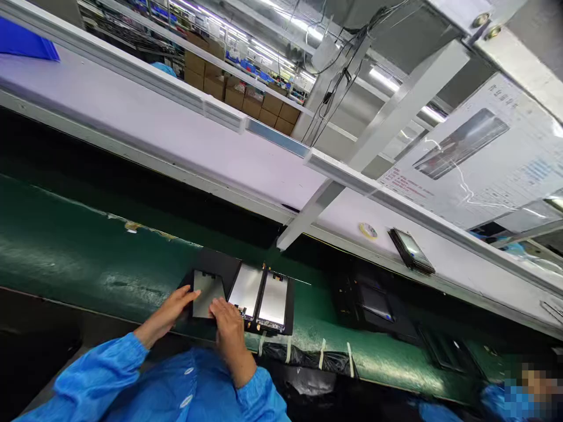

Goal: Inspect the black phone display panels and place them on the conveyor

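Note:
A flat display panel (207,291) with a grey face and dark edge lies tilted on a black mat (215,261). My left hand (173,309) grips its left side, thumb over the face and the other fingers partly hidden at the edge. At the panel's right edge, my right hand (229,328) has its fingers bent and pressed together on it. Just right of that hand are two silvery panels side by side, a left silver panel (246,287) and a right silver panel (273,300), with small circuit strips along their lower ends.
A green conveyor belt (109,258) runs across. Further right on it lie dark panels (376,302). The white shelf (176,132) behind holds a tape roll (368,230) and a stack of panels (411,251). A metal post (303,220) slants down. Another person's blue sleeve (505,401) shows at lower right.

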A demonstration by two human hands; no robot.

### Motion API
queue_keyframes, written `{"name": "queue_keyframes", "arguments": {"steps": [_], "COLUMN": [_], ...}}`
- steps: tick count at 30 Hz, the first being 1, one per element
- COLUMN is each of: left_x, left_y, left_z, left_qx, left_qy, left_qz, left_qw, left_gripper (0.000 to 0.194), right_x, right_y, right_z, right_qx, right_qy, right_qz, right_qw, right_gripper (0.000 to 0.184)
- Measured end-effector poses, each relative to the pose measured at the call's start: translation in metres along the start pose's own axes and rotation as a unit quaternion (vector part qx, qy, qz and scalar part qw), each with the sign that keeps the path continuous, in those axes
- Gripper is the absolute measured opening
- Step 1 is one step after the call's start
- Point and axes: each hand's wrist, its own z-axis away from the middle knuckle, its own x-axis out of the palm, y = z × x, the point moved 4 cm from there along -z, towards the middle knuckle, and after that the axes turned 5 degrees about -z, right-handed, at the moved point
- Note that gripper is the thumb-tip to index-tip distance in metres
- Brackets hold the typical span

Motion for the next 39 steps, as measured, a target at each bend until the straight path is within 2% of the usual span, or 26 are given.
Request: {"name": "queue_keyframes", "arguments": {"steps": [2,4,6,7,8,10,11,12,14,15,17,21,25,28,32,37,39], "left_x": [-0.019,-0.031,-0.036,-0.033,-0.029,-0.021,-0.019,-0.021,-0.029,-0.034,-0.037,-0.022,-0.001,0.005,0.002,0.003,0.001], "left_y": [0.009,0.018,0.027,0.028,0.024,0.009,0.000,-0.008,-0.021,-0.026,-0.029,-0.021,-0.018,-0.024,-0.030,-0.028,-0.035], "left_z": [0.013,0.024,0.032,0.032,0.028,0.012,0.000,-0.013,-0.041,-0.055,-0.078,-0.118,-0.149,-0.165,-0.176,-0.166,-0.165], "left_qx": [0.081,0.169,0.282,0.310,0.314,0.271,0.242,0.213,0.165,0.146,0.125,0.119,0.103,0.095,0.084,0.082,0.063], "left_qy": [0.007,0.021,0.073,0.057,0.014,-0.088,-0.111,-0.105,-0.026,0.018,0.068,0.096,0.119,0.130,0.131,0.123,0.124], "left_qz": [-0.110,-0.209,-0.313,-0.333,-0.338,-0.322,-0.306,-0.284,-0.232,-0.209,-0.184,-0.195,-0.215,-0.236,-0.273,-0.347,-0.387], "left_qw": [0.991,0.963,0.904,0.888,0.887,0.903,0.914,0.929,0.958,0.967,0.973,0.969,0.964,0.958,0.949,0.926,0.912], "left_gripper": [0.091,0.084,0.073,0.069,0.065,0.057,0.054,0.053,0.052,0.052,0.050,0.051,0.047,0.046,0.049,0.051,0.054], "right_x": [-0.017,-0.030,-0.032,-0.030,-0.025,-0.012,-0.005,0.000,0.003,0.001,-0.005,-0.010,-0.004,0.002,0.002,0.001,0.002], "right_y": [0.007,0.015,0.028,0.035,0.042,0.060,0.070,0.081,0.100,0.107,0.114,0.115,0.111,0.105,0.092,0.075,0.070], "right_z": [0.001,0.001,0.000,-0.002,-0.004,-0.005,-0.003,0.000,0.011,0.019,0.037,0.076,0.104,0.111,0.103,0.093,0.091], "right_qx": [0.111,0.203,0.290,0.309,0.318,0.340,0.359,0.379,0.411,0.419,0.423,0.429,0.434,0.443,0.435,0.470,0.484], "right_qy": [0.012,0.003,-0.032,-0.052,-0.070,-0.076,-0.065,-0.044,0.015,0.044,0.076,0.054,0.042,0.027,0.005,-0.016,-0.031], "right_qz": [-0.014,-0.054,-0.117,-0.162,-0.213,-0.302,-0.325,-0.329,-0.287,-0.254,-0.202,-0.154,-0.142,-0.161,-0.164,-0.124,-0.105], "right_qw": [0.994,0.978,0.949,0.936,0.921,0.888,0.873,0.864,0.865,0.871,0.880,0.888,0.888,0.882,0.885,0.874,0.868], "right_gripper": [0.036,0.029,0.023,0.019,0.018,0.024,0.031,0.040,0.055,0.058,0.059,0.055,0.051,0.048,0.042,0.039,0.040]}}
